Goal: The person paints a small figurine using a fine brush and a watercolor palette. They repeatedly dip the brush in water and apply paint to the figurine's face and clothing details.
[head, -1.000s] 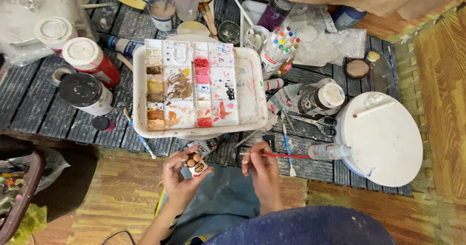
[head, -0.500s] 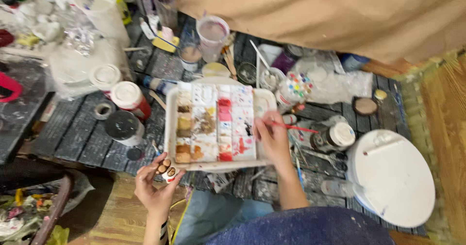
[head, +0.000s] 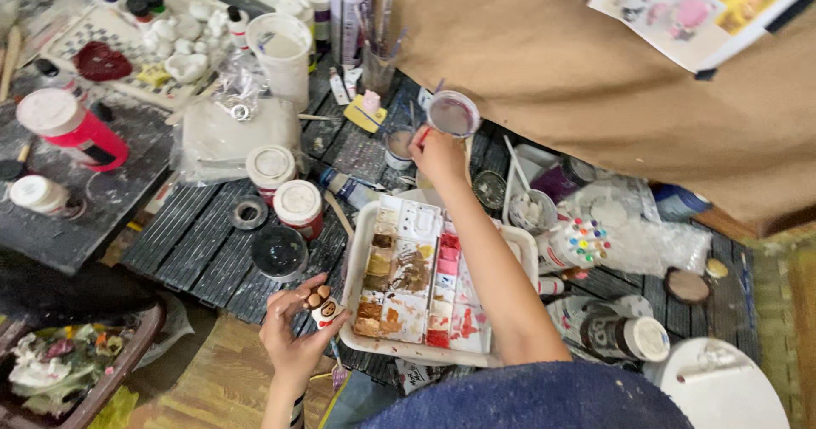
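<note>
Small painted figurine [head: 324, 307], brown-topped with a white body, sits pinched in the left hand [head: 293, 335], fingers curled closed around it, just off the near-left corner of the white rectangular paint palette tray [head: 359, 263]. Right hand [head: 439, 155] is stretched out past the tray's far edge, fingers closed, at the rim of a clear plastic cup of murky purple water [head: 452, 113]; whether it grips a brush there, cannot tell. Red paint jars with white lids [head: 285, 193] stand left of the tray on the dark slatted tabletop [head: 204, 251].
</note>
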